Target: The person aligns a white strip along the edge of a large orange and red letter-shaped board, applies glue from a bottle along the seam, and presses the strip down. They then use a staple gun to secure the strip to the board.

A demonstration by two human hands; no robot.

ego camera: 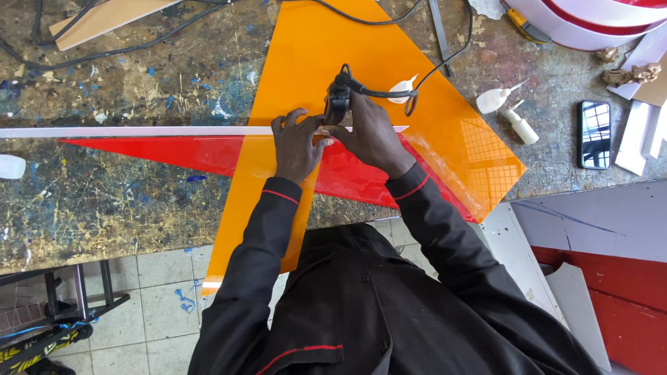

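A large orange acrylic sheet (389,55) lies on the worn workbench, its lower end overhanging the front edge. A long red acrylic triangle (174,149) lies across it, with a thin white strip (125,130) along its top edge. My right hand (372,135) grips a black corded hand tool (338,101) held against the strip over the orange sheet. My left hand (297,142) presses flat on the strip and red piece just left of the tool, fingers spread.
Two small white glue bottles (495,99) and a black phone (595,133) lie to the right. A white-and-red curved sign piece (583,21) sits top right. White and red panels (604,229) lean at the lower right. A wooden board (104,17) lies top left.
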